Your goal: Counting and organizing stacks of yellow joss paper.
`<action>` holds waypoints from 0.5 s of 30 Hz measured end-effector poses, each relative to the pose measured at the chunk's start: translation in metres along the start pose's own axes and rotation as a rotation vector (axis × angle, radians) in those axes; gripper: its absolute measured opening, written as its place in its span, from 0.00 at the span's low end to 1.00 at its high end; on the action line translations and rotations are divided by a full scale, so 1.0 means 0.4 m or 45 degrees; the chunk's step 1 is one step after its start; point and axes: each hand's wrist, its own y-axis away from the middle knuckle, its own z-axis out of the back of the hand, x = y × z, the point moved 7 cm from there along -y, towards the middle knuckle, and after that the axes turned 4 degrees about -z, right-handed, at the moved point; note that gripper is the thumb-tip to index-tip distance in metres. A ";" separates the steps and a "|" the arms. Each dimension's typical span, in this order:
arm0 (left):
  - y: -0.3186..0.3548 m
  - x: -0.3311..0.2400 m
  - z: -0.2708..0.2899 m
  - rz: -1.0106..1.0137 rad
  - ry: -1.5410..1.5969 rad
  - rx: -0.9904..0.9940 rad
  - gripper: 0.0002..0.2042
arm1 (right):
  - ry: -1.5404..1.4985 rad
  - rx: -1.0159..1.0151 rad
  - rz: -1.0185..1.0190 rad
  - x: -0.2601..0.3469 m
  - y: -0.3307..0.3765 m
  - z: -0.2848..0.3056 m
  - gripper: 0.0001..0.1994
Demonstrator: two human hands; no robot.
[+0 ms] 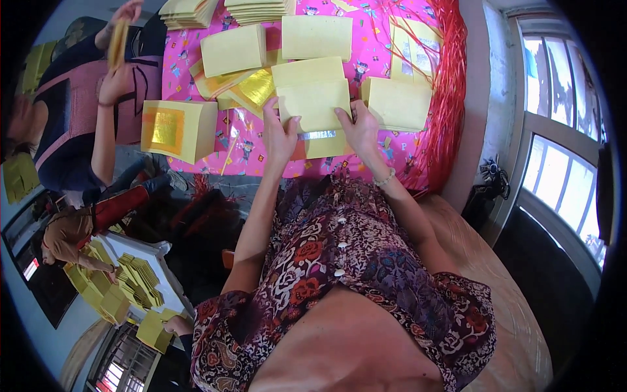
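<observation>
Both hands close their grip on 1 stack of yellow paper sheets (pixel 315 104) at the near edge of the counter (pixel 385 52), which wears a pink patterned cover. The left hand (pixel 279 137) pinches the stack's lower left corner, thumb on top; the right hand (pixel 358 127) clamps the lower right edge, and its wrist carries 1 pale bead bracelet (pixel 385 178). A silver foil strip (pixel 317 135) shows just under the held stack. Around it lie about 7 more yellow stacks: 1 just right (pixel 397 103), 2 behind (pixel 233 49) (pixel 317 37), 2 at the far edge, 1 among red strings (pixel 447 72). At the left, 1 (pixel 177 129) shows a gold foil square. Loose gold foil (pixel 257 86) lies between them. Another person's 2 hands (pixel 117 72) hold a yellow bundle at far left.
</observation>
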 end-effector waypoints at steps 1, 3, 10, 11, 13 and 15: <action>-0.004 -0.013 -0.003 -0.140 -0.095 -0.016 0.24 | 0.000 0.027 -0.017 -0.004 -0.002 -0.001 0.15; -0.003 -0.020 -0.010 -0.279 -0.192 -0.030 0.24 | -0.001 0.056 -0.037 -0.021 -0.004 -0.009 0.16; -0.004 0.032 -0.031 -0.129 -0.156 0.083 0.20 | 0.067 0.067 -0.055 -0.050 0.001 -0.028 0.17; -0.005 0.034 -0.030 -0.124 -0.157 0.080 0.20 | 0.073 0.071 -0.055 -0.049 0.000 -0.030 0.17; -0.010 0.037 -0.030 -0.091 -0.126 0.097 0.20 | 0.086 0.077 -0.063 -0.050 -0.005 -0.031 0.17; -0.018 0.037 -0.032 -0.059 -0.094 0.114 0.20 | 0.101 0.082 -0.069 -0.050 -0.010 -0.032 0.18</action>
